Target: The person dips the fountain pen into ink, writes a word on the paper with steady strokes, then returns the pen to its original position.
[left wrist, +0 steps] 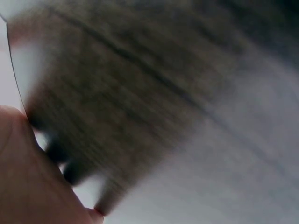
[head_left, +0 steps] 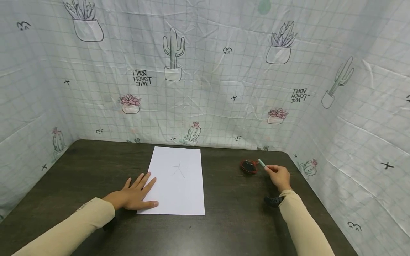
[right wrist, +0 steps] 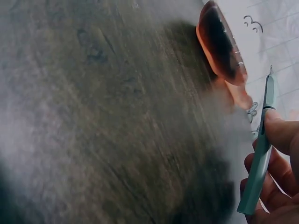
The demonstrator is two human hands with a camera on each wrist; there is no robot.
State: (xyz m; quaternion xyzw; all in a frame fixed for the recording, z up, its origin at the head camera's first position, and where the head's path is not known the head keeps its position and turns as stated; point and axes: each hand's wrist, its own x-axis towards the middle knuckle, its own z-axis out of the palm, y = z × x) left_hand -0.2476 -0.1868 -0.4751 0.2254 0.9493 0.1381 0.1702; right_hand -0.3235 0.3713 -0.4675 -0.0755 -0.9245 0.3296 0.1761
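On the dark table lies a white sheet of paper [head_left: 179, 192] with a few thin pen strokes in its upper half. My left hand [head_left: 136, 195] rests spread on the sheet's left edge; in the left wrist view part of the hand [left wrist: 32, 172] shows beside blurred tabletop. Between thumb and fingers, my right hand [head_left: 279, 176] pinches a slim green pen [right wrist: 258, 172], its tip bared and pointing away from the hand. Just beyond the pen lies a small oval object [head_left: 248, 166] with a dark middle and an orange-red rim; its kind is unclear.
A patterned cloth [head_left: 205, 99] with cactus drawings hangs behind the table [head_left: 224, 227] and along both sides. A dark band [head_left: 273, 202] sits at the right wrist. Light sleeves cover both forearms.
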